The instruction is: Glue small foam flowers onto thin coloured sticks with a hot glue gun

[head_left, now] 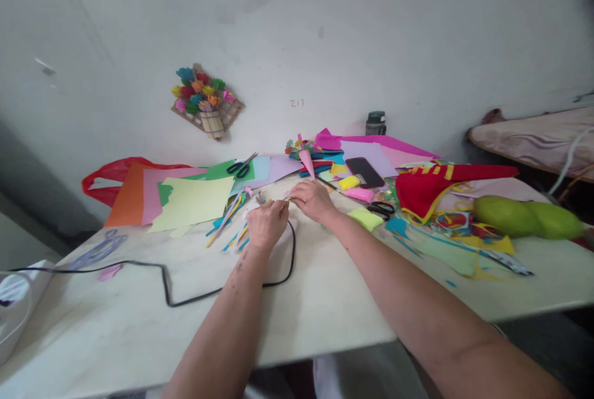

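Note:
My left hand (266, 223) and my right hand (312, 200) meet over the middle of the table, fingertips nearly touching. Both are closed in a pinch on a small, thin, yellowish piece (288, 199) between them. Its kind is too small to make out. Beside my left hand lie rolled and cut coloured paper strips (227, 219). A black cable (293, 257) loops on the table below my hands. Just beyond my right hand stands a pink paper cone (306, 163) with colourful bits around its top.
Coloured paper sheets (190, 204) with scissors (241, 167) on top lie at the left. To the right are a phone (365, 172), black-handled scissors (381, 208), red cloth (420, 192), paper scraps and green fruits (505, 216). A white power box (23, 291) sits at the left edge.

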### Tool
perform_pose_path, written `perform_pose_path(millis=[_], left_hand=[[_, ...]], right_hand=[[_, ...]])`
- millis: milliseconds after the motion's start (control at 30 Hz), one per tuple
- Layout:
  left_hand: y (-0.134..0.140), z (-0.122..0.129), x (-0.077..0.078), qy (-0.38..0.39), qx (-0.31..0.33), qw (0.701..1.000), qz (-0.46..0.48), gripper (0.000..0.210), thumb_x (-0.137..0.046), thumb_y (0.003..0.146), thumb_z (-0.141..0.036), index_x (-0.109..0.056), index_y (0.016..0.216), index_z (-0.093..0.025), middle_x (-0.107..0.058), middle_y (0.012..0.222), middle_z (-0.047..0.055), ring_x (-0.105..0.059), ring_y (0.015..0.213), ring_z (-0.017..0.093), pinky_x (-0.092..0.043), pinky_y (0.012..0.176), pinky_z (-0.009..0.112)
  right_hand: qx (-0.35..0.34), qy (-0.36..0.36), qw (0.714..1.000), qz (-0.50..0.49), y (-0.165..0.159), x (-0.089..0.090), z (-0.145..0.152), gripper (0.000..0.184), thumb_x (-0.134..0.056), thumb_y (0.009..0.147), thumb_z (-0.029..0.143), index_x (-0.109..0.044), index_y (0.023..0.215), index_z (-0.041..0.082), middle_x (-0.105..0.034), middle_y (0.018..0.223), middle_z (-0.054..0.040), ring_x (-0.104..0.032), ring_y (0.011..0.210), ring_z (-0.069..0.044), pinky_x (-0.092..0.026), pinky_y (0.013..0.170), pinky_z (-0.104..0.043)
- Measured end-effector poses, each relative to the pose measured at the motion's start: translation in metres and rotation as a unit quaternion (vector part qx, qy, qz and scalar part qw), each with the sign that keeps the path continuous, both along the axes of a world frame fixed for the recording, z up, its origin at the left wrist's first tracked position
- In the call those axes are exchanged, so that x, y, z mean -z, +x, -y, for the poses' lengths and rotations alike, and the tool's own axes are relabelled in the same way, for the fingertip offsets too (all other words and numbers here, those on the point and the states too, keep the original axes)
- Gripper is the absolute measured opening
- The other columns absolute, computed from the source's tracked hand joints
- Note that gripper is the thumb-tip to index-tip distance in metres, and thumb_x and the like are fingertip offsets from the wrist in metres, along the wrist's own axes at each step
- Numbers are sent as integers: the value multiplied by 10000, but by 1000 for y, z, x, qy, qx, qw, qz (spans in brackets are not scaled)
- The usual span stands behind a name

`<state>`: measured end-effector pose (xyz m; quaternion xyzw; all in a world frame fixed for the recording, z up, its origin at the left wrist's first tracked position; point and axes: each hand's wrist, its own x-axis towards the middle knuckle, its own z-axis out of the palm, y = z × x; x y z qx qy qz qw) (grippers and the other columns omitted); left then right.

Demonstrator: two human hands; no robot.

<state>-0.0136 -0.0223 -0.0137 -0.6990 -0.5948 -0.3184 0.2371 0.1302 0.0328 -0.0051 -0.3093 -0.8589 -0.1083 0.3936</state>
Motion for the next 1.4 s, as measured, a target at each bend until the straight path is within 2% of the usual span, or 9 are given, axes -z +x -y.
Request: perform_pose_path(millis=[633, 767, 933, 1067, 1167, 1267, 1333, 1400], left_hand=[[9, 4, -2, -43, -57, 997, 7, 305, -389, 810, -350, -665, 797, -221, -672, 681, 61, -598, 609, 189, -265, 516, 258], [8, 3, -1, -36, -60, 997, 15, 296, -396, 804, -341, -670, 797, -230, -674, 683, 60, -601, 616, 195, -269, 515, 261], [7, 2, 0, -29, -36, 997, 68, 268, -447, 778, -353, -679, 810, -224, -668, 642, 46, -598, 611, 174, -297, 536, 250], [3, -2, 0, -36, -7, 988, 153, 252, -495, 744, -382, -682, 750, -213, -654, 593, 31, -581, 561, 151, -318, 526, 240], [-1, -7, 2, -86, 61, 955, 278, 263, -510, 722, -408, -659, 695, -193, -611, 505, 8, -535, 456, 115, -332, 476, 218], [-5, -10, 3, -157, 149, 885, 412, 254, -546, 688, -408, -612, 666, -164, -569, 458, -14, -478, 362, 88, -336, 410, 203], [-5, -10, 1, -190, 185, 839, 476, 245, -580, 657, -398, -588, 653, -153, -547, 443, -24, -449, 334, 80, -332, 379, 202], [-3, -7, -3, -211, 208, 806, 512, 244, -606, 634, -388, -575, 637, -146, -527, 430, -31, -433, 328, 75, -328, 365, 201]], right_hand=[[19, -7, 999, -25, -4, 2, 6, 189, -495, 812, 224, -676, 766, 194, -656, 848, -46, -504, 826, -179, -347, 716, -311], [15, -14, 999, -32, -5, 3, 5, 170, -507, 799, 211, -676, 818, 196, -665, 879, -46, -519, 841, -183, -368, 723, -316], [-6, -36, 998, -50, -2, 3, 2, 284, -589, 711, 174, -641, 990, 190, -655, 992, -56, -537, 901, -197, -399, 780, -332], [-32, -65, 994, -88, -1, 1, 3, 296, -604, 677, 178, -647, 970, 188, -660, 979, -57, -558, 905, -198, -417, 801, -329], [-41, -120, 977, -172, 0, -1, 2, 219, -575, 694, 182, -666, 894, 174, -673, 920, -52, -582, 846, -179, -441, 755, -297], [-29, -199, 942, -267, 1, -1, -1, 164, -528, 733, 206, -679, 791, 171, -686, 803, -45, -600, 732, -159, -453, 665, -273], [-21, -248, 916, -316, 2, -1, -2, 160, -529, 731, 224, -680, 746, 173, -685, 736, -38, -602, 684, -155, -449, 630, -268], [-16, -286, 892, -350, 3, -2, -3, 146, -553, 709, 238, -680, 722, 168, -677, 687, -31, -599, 655, -155, -445, 615, -266]])
